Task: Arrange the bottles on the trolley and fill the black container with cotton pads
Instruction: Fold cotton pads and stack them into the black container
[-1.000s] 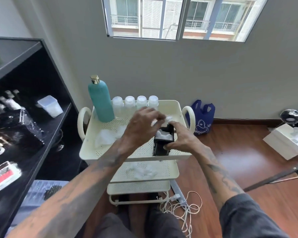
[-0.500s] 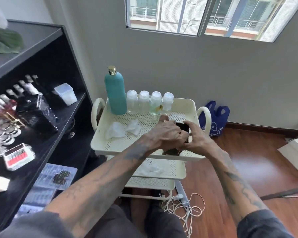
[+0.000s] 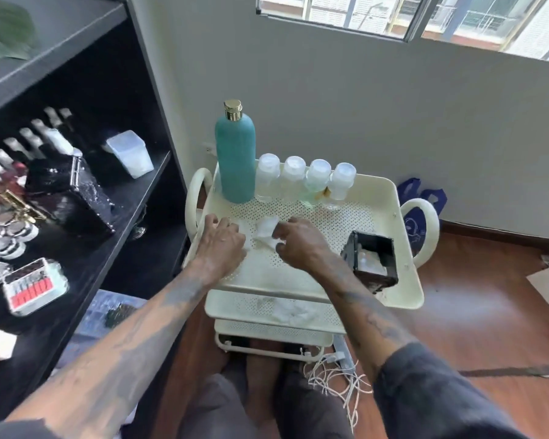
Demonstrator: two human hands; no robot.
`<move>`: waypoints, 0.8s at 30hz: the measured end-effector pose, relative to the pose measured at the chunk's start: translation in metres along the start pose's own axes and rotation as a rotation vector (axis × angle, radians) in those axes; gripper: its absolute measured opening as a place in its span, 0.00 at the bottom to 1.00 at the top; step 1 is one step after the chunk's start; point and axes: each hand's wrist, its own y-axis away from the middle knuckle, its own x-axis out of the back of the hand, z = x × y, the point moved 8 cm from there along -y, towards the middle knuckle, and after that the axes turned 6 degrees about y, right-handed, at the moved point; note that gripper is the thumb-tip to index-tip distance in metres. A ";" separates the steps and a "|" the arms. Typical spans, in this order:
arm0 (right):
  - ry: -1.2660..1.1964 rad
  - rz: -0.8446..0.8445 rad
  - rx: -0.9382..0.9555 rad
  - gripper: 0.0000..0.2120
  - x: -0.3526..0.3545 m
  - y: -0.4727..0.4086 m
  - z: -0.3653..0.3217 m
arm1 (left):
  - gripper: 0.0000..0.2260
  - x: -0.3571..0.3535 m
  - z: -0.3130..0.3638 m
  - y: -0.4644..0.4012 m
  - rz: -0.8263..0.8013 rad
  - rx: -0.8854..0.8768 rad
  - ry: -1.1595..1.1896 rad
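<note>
- I read the step in hand as the cotton-pad part of the job: the bottles look arranged, with the tall teal bottle upright at 11 o'clock on the trolley's top tray and four small clear bottles in a row touching its right side, along the back rim.
- My left hand lies palm down at 9 o'clock of the tray, fingers curled over a pad; I cannot tell whether it actually grips it.
- My right hand pinches a crumpled white pad between thumb and fingertips, near the tray's middle.
- The black container stands at 4 o'clock, near the front right corner, well apart from both hands, with some white pads already inside.
- Next, I judge, the pinched pad must be lifted, carried right to 4 o'clock and pushed down into the open top without tipping the container, which looks light.
- More pads lie on the tray below.
</note>
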 end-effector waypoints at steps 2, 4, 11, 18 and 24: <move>0.000 -0.019 -0.057 0.15 -0.032 -0.018 0.007 | 0.07 -0.003 -0.004 -0.002 0.070 -0.007 0.017; -0.027 0.025 -0.079 0.13 -0.048 -0.025 0.012 | 0.08 -0.005 -0.006 -0.001 0.114 -0.008 0.092; -0.300 0.238 -0.149 0.08 -0.028 -0.011 0.024 | 0.07 0.023 -0.007 0.014 0.412 0.067 0.512; -0.902 0.102 -0.322 0.13 -0.006 0.032 0.033 | 0.05 0.017 0.004 0.045 0.298 0.324 1.158; -0.885 0.177 -0.230 0.12 0.038 0.068 0.032 | 0.10 0.014 0.035 0.065 0.245 0.286 1.059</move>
